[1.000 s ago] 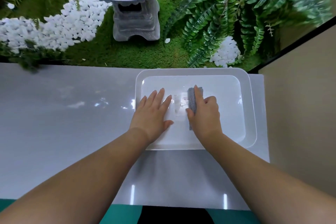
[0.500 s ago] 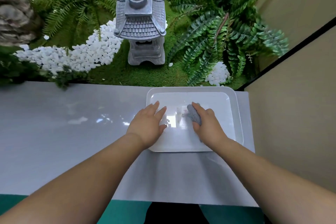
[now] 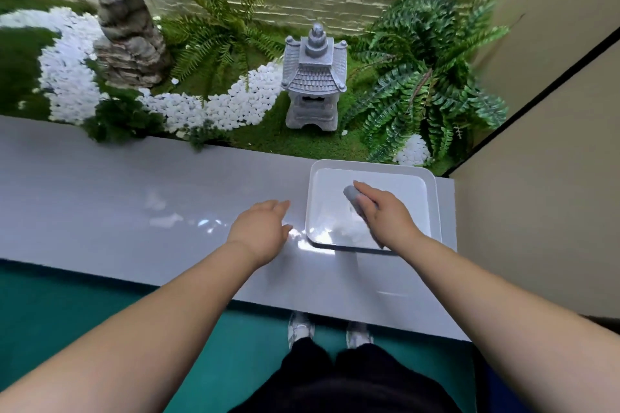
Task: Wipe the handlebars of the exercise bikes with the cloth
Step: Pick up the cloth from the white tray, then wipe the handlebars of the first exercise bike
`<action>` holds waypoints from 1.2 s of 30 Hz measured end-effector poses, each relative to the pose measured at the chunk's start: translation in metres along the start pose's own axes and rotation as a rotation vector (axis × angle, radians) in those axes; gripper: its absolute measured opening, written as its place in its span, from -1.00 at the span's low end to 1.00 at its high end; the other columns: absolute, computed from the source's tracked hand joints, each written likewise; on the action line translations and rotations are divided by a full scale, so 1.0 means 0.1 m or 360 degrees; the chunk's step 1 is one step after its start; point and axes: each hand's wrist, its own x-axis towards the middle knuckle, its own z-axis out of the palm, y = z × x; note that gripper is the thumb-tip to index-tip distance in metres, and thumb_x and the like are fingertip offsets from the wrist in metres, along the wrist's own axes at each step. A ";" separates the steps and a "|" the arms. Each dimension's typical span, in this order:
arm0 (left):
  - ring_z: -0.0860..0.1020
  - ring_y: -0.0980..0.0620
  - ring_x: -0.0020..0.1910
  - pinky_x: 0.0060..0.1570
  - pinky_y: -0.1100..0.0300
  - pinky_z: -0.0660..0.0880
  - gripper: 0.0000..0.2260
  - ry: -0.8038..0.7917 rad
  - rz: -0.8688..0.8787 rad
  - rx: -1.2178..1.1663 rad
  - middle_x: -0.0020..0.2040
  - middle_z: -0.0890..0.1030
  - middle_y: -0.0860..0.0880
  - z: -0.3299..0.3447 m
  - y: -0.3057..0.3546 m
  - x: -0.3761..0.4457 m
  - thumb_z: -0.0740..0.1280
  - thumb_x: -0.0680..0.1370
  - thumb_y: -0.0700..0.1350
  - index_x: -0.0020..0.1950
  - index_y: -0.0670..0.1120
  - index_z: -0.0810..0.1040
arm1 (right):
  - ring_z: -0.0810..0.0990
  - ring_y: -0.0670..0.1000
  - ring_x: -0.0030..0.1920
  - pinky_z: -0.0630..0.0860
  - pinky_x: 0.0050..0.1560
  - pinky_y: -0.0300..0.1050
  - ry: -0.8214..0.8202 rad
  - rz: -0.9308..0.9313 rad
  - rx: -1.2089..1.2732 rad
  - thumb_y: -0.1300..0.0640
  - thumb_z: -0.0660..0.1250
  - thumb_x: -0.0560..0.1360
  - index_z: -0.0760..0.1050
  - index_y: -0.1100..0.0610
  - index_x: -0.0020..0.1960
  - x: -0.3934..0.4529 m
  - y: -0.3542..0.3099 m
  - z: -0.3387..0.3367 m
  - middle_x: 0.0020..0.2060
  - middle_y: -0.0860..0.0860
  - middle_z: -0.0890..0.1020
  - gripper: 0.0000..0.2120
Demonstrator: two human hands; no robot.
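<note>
A small grey cloth (image 3: 353,198) is gripped in my right hand (image 3: 385,216), which hovers over the inside of a white rectangular tray (image 3: 421,174). The cloth sticks out past my fingers on the left and its lower part is hidden under my palm. My left hand (image 3: 260,231) is over the white counter just left of the tray, fingers apart, holding nothing. No exercise bike or handlebar is in view.
The glossy white counter (image 3: 117,198) runs left from a beige wall (image 3: 543,211). Behind it lies a moss garden with a stone lantern (image 3: 313,77), white pebbles (image 3: 231,104), a rock (image 3: 129,37) and ferns (image 3: 426,77). Teal floor (image 3: 67,305) and my shoes lie below.
My left hand has come off the tray and moved left over the counter. My right hand still holds the cloth and has lifted slightly. The view has pulled back and tilted up.
</note>
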 end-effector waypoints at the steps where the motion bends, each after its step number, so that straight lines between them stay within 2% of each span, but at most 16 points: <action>1: 0.21 -0.05 0.46 0.35 0.08 0.23 -0.51 0.0016 -0.0040 0.0000 0.51 0.22 -0.01 -0.02 -0.04 -0.10 0.11 0.63 0.05 0.54 0.02 0.10 | 0.53 0.13 -0.04 0.40 -0.03 -0.09 -0.0028 -0.0061 0.0010 0.02 0.16 0.60 0.49 0.24 0.19 -0.04 -0.08 0.01 -0.05 0.19 0.63 -0.66; 3: 0.22 -0.05 0.46 0.35 0.09 0.24 -0.51 0.0066 -0.0118 0.0035 0.51 0.23 -0.01 -0.05 -0.10 -0.31 0.10 0.64 0.05 0.55 0.01 0.09 | 0.41 0.05 -0.31 0.32 -0.22 -0.11 -0.0102 -0.0161 0.0017 0.01 0.17 0.58 0.48 0.26 0.13 -0.11 -0.21 0.03 -0.31 0.15 0.53 -0.67; 5: 0.22 -0.05 0.46 0.35 0.09 0.24 -0.52 0.0113 -0.0197 0.0073 0.51 0.24 -0.01 -0.07 -0.13 -0.50 0.08 0.64 0.04 0.55 0.01 0.09 | 0.32 -0.05 -0.42 0.29 -0.29 -0.13 -0.0177 -0.0259 -0.0018 -0.04 0.19 0.58 0.50 0.20 0.09 -0.14 -0.29 0.06 -0.42 0.05 0.43 -0.68; 7: 0.21 -0.05 0.46 0.36 0.08 0.23 -0.52 0.0162 -0.0307 0.0068 0.51 0.22 -0.01 -0.05 -0.14 -0.69 0.07 0.64 0.05 0.55 0.01 0.08 | 0.32 -0.08 -0.45 0.30 -0.34 -0.20 -0.0229 -0.0389 -0.0080 -0.05 0.21 0.59 0.53 0.16 0.07 -0.16 -0.37 0.09 -0.41 0.09 0.47 -0.71; 9: 0.19 -0.05 0.47 0.41 0.08 0.20 -0.52 0.0214 -0.0421 -0.0001 0.52 0.22 -0.02 0.00 -0.12 -0.89 0.07 0.64 0.05 0.55 0.00 0.08 | 0.39 -0.02 -0.44 0.32 -0.36 -0.24 -0.0285 -0.0547 -0.0183 0.03 0.20 0.60 0.53 0.20 0.08 -0.21 -0.44 0.11 -0.29 0.22 0.56 -0.73; 12: 0.17 -0.06 0.49 0.44 0.05 0.15 -0.51 0.0300 -0.0588 -0.0037 0.52 0.21 -0.03 0.15 -0.03 -1.26 0.07 0.64 0.07 0.54 0.00 0.09 | 0.55 0.16 -0.19 0.45 -0.14 -0.12 -0.0367 -0.0691 -0.0370 0.10 0.13 0.62 0.54 0.16 0.19 -0.29 -0.47 0.17 -0.11 0.23 0.61 -0.72; 15: 0.16 -0.05 0.49 0.44 0.04 0.12 -0.50 0.0380 -0.0733 0.0024 0.52 0.21 -0.04 0.34 0.10 -1.66 0.07 0.63 0.09 0.54 0.00 0.08 | 0.52 0.06 -0.13 0.40 -0.10 -0.15 -0.0556 -0.0816 -0.0484 0.10 0.09 0.63 0.53 -0.06 0.25 -0.42 -0.45 0.30 -0.09 0.01 0.56 -0.69; 17: 0.16 -0.06 0.49 0.45 0.01 0.11 -0.50 0.0399 -0.0830 0.0025 0.52 0.20 -0.03 0.48 0.19 -1.94 0.07 0.63 0.10 0.54 -0.01 0.09 | 0.52 0.01 -0.10 0.37 -0.07 -0.16 -0.0658 -0.0908 -0.0540 0.08 0.08 0.63 0.52 -0.20 0.19 -0.56 -0.45 0.42 -0.03 -0.03 0.54 -0.69; 22: 0.14 -0.07 0.50 0.46 -0.03 0.09 -0.48 0.0412 -0.1065 -0.0018 0.52 0.20 -0.02 0.81 0.37 -2.63 0.10 0.61 0.11 0.54 -0.01 0.11 | 0.46 0.06 0.26 0.36 0.18 -0.10 -0.0875 -0.0992 -0.0628 -0.04 0.05 0.63 0.29 -0.14 0.45 -1.06 -0.51 0.74 0.29 0.05 0.48 -0.61; 24: 0.14 -0.07 0.50 0.46 -0.04 0.09 -0.48 0.0407 -0.1169 -0.0007 0.52 0.21 -0.02 0.94 0.40 -2.91 0.10 0.61 0.12 0.53 -0.01 0.12 | 0.35 0.10 0.38 0.27 0.32 -0.05 -0.0948 -0.1072 -0.0630 -0.03 0.08 0.63 0.20 -0.07 0.50 -1.30 -0.56 0.86 0.37 0.09 0.41 -0.56; 26: 0.13 -0.07 0.51 0.46 -0.04 0.08 -0.48 0.0412 -0.1275 -0.0049 0.52 0.21 -0.02 1.07 0.44 -3.18 0.10 0.61 0.12 0.53 -0.01 0.13 | 0.28 0.11 0.43 0.21 0.33 -0.09 -0.1001 -0.1119 -0.0676 0.02 0.11 0.63 0.15 0.03 0.53 -1.52 -0.60 0.98 0.42 0.11 0.35 -0.52; 28: 0.13 -0.07 0.50 0.47 -0.03 0.07 -0.49 0.0446 -0.1363 -0.0098 0.52 0.22 -0.02 1.21 0.49 -3.46 0.11 0.61 0.12 0.52 -0.01 0.15 | 0.32 0.13 0.40 0.25 0.24 -0.14 -0.1016 -0.1178 -0.0717 0.05 0.14 0.63 0.24 0.12 0.48 -1.71 -0.62 1.11 0.38 0.13 0.40 -0.56; 30: 0.12 -0.07 0.51 0.47 -0.03 0.06 -0.49 0.0462 -0.1431 -0.0140 0.52 0.21 -0.01 1.37 0.55 -3.74 0.11 0.61 0.12 0.52 -0.01 0.14 | 0.42 0.14 0.29 0.29 0.07 -0.18 -0.1057 -0.1255 -0.0717 0.05 0.16 0.61 0.39 0.14 0.34 -1.92 -0.62 1.23 0.24 0.14 0.51 -0.65; 32: 0.10 -0.06 0.51 0.48 -0.02 0.05 -0.49 0.0450 -0.1503 -0.0172 0.53 0.18 -0.01 1.55 0.62 -4.02 0.10 0.61 0.11 0.53 0.00 0.12 | 0.48 0.09 0.20 0.28 0.02 -0.22 -0.1129 -0.1259 -0.0705 0.04 0.17 0.59 0.43 0.10 0.29 -2.13 -0.57 1.35 0.18 0.09 0.53 -0.69; 36: 0.09 -0.06 0.52 0.48 -0.01 0.04 -0.48 0.0439 -0.1623 -0.0252 0.54 0.16 -0.01 1.94 0.77 -4.58 0.10 0.61 0.11 0.54 -0.01 0.11 | 0.49 -0.01 -0.03 0.34 -0.05 -0.17 -0.1256 -0.1292 -0.0691 -0.02 0.09 0.56 0.47 -0.02 0.12 -2.67 -0.42 1.53 0.06 0.07 0.55 -0.75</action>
